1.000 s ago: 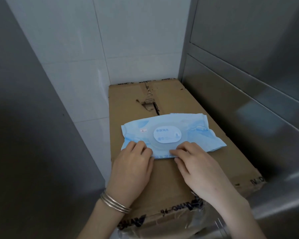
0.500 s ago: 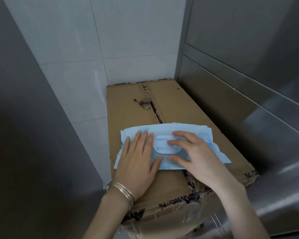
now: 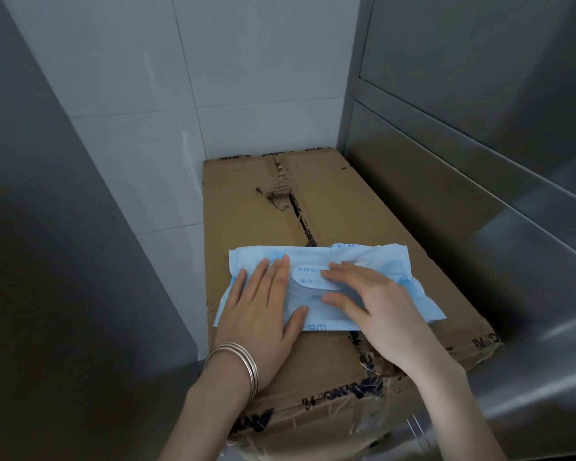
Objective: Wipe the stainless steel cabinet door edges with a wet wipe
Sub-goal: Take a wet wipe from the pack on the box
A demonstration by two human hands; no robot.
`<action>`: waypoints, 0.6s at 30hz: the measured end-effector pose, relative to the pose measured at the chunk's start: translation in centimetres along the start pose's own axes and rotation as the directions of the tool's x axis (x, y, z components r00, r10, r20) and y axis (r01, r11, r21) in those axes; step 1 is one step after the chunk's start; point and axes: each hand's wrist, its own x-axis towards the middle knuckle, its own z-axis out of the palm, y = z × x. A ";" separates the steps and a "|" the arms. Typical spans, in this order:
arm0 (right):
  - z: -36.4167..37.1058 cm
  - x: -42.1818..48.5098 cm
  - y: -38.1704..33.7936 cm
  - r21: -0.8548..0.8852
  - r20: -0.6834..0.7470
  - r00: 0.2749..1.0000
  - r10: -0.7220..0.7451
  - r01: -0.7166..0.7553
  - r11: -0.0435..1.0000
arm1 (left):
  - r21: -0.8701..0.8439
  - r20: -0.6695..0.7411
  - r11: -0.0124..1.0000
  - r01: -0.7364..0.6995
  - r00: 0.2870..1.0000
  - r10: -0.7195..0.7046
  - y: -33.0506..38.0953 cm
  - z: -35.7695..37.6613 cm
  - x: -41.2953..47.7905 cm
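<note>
The wet wipe pack (image 3: 391,261) lies flat on top of a cardboard box (image 3: 240,207), near the box's front end and a little across it, so that its right end comes close to the box's right edge. The pack is light blue and soft, with a white oval flap (image 3: 308,277) in the middle that carries blue printed characters. The flap looks closed and flat on the pack.

My left hand (image 3: 260,309) lies flat on the left part of the pack, fingers straight and close together, the thumb spread out toward the flap; the palm presses the pack against the box. My right hand (image 3: 381,309) rests on the middle and right part, with almost straight fingers. The index fingertip touches the white flap, and the thumb lies lower, on the blue film below the flap. Neither hand is closed around anything.

On my left wrist there are several thin silver bangles (image 3: 238,362).

The box has a torn tape seam (image 3: 281,196) along the middle of its top and black print on its front edge. Behind it and to its left is a white tiled wall (image 3: 140,121). To the right stands the stainless steel cabinet (image 3: 479,201), just beside the box, and on the left side there is another gray steel panel (image 3: 47,261).
</note>
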 end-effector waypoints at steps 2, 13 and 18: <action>-0.2 0.3 -0.3 0.027 -0.019 1.000 0.024 -0.023 0.999 | -0.036 -0.009 0.999 0.004 1.000 -0.005 0.0 0.0 0.0; 0.5 2.3 0.4 0.370 -0.493 0.820 0.292 -0.106 0.923 | -0.034 0.011 0.999 -0.019 1.000 0.019 -0.1 -0.3 0.0; 0.1 1.9 0.7 0.332 -0.503 0.843 0.191 -0.015 0.943 | 0.022 0.042 0.999 -0.026 0.999 0.025 -0.1 -0.3 0.0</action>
